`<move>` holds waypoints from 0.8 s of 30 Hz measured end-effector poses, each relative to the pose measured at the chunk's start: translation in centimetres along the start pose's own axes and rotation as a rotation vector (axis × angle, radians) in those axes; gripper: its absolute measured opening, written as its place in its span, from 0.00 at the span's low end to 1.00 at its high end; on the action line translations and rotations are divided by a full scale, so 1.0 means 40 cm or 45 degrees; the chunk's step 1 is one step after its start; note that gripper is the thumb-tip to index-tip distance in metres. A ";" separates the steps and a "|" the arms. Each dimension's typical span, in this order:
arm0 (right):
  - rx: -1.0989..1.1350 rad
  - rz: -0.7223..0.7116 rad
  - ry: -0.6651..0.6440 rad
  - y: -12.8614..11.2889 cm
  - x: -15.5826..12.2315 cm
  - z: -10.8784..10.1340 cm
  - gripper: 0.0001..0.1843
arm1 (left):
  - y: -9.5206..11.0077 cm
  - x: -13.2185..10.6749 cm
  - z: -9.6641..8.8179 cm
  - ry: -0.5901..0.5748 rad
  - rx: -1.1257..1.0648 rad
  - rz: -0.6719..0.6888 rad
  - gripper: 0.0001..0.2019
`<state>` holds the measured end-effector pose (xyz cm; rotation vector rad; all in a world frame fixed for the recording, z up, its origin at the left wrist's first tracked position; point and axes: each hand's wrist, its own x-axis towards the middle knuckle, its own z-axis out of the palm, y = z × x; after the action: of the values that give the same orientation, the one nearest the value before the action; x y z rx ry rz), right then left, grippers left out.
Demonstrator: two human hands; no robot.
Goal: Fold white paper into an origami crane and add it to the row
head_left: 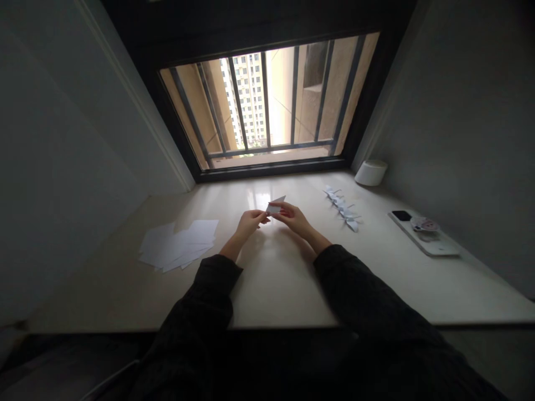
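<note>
Both hands meet over the middle of the pale sill, holding a small folded piece of white paper [277, 205] with a pointed upper right corner. My left hand [251, 221] pinches its lower left edge. From the right, my right hand [292, 216] grips it between thumb and fingers. The fingers hide part of the folds. To the right stand several folded paper cranes [343, 210] in a slanting row. On the left lies a loose, overlapping pile of white paper sheets [178, 245].
A white phone [445, 245] with a round grip lies at the right. A white rounded cup-like object [371, 172] stands in the back right corner. Behind the sill [271, 289] is a dark-framed, barred window [271, 175], with walls on both sides.
</note>
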<state>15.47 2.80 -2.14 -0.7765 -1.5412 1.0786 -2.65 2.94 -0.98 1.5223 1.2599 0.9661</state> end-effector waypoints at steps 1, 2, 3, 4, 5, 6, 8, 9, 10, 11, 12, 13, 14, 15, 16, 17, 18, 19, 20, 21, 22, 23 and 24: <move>0.001 0.024 0.005 -0.001 -0.004 -0.002 0.24 | 0.003 -0.005 -0.001 -0.044 -0.006 -0.004 0.22; 0.015 0.038 0.010 -0.001 -0.009 -0.005 0.25 | 0.007 -0.010 -0.001 -0.074 -0.011 -0.015 0.22; 0.027 0.041 0.003 0.000 -0.013 -0.009 0.26 | 0.010 -0.016 -0.002 -0.092 -0.016 -0.032 0.22; 0.019 0.040 -0.006 0.000 -0.018 -0.012 0.26 | 0.014 -0.022 -0.003 -0.107 -0.024 -0.044 0.22; 0.001 0.041 -0.006 0.000 -0.023 -0.016 0.26 | 0.018 -0.029 -0.003 -0.097 -0.035 -0.066 0.22; -0.017 0.037 0.001 0.000 -0.028 -0.018 0.26 | 0.021 -0.035 -0.002 -0.092 -0.055 -0.080 0.22; -0.025 0.046 0.049 -0.002 -0.037 -0.018 0.25 | 0.026 -0.048 0.002 -0.066 -0.117 -0.111 0.22; -0.013 0.060 0.083 -0.003 -0.041 -0.015 0.24 | 0.027 -0.053 0.006 -0.047 -0.160 -0.123 0.22; -0.009 0.071 0.097 -0.004 -0.044 -0.012 0.25 | 0.027 -0.058 0.011 -0.017 -0.211 -0.136 0.22; -0.018 0.074 0.094 -0.005 -0.047 -0.008 0.25 | 0.027 -0.062 0.016 0.013 -0.272 -0.144 0.22; -0.024 0.068 0.089 -0.006 -0.050 -0.004 0.24 | 0.027 -0.066 0.021 0.031 -0.332 -0.146 0.23; -0.026 0.056 0.086 -0.006 -0.052 0.001 0.24 | 0.027 -0.069 0.025 0.033 -0.375 -0.143 0.23; -0.026 0.046 0.094 -0.005 -0.053 0.005 0.24 | 0.027 -0.071 0.029 0.037 -0.403 -0.133 0.24; -0.033 0.043 0.109 -0.003 -0.055 0.008 0.24 | 0.027 -0.074 0.033 0.033 -0.415 -0.121 0.25; -0.040 0.041 0.123 -0.002 -0.056 0.011 0.24 | 0.027 -0.075 0.035 0.033 -0.418 -0.107 0.26; -0.048 0.040 0.129 0.000 -0.057 0.013 0.24 | 0.027 -0.076 0.036 0.040 -0.419 -0.095 0.26; -0.058 0.041 0.130 0.002 -0.057 0.013 0.24 | 0.027 -0.077 0.037 0.048 -0.421 -0.088 0.26; -0.068 0.044 0.125 0.004 -0.058 0.013 0.24 | 0.026 -0.077 0.037 0.057 -0.425 -0.087 0.26; -0.078 0.048 0.115 0.005 -0.058 0.012 0.24 | 0.024 -0.077 0.037 0.063 -0.432 -0.092 0.26; -0.088 0.053 0.102 0.006 -0.057 0.011 0.24 | 0.022 -0.076 0.036 0.065 -0.439 -0.100 0.25; -0.099 0.058 0.089 0.006 -0.057 0.010 0.24 | 0.020 -0.075 0.036 0.065 -0.445 -0.109 0.25; -0.111 0.063 0.078 0.005 -0.057 0.008 0.24 | 0.018 -0.075 0.035 0.068 -0.449 -0.117 0.24; -0.123 0.068 0.068 0.004 -0.056 0.007 0.24 | 0.017 -0.074 0.035 0.072 -0.451 -0.122 0.24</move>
<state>15.71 0.78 -3.14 -0.9104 -1.5437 1.0199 -1.66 -0.25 -0.79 1.1578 1.1195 1.1089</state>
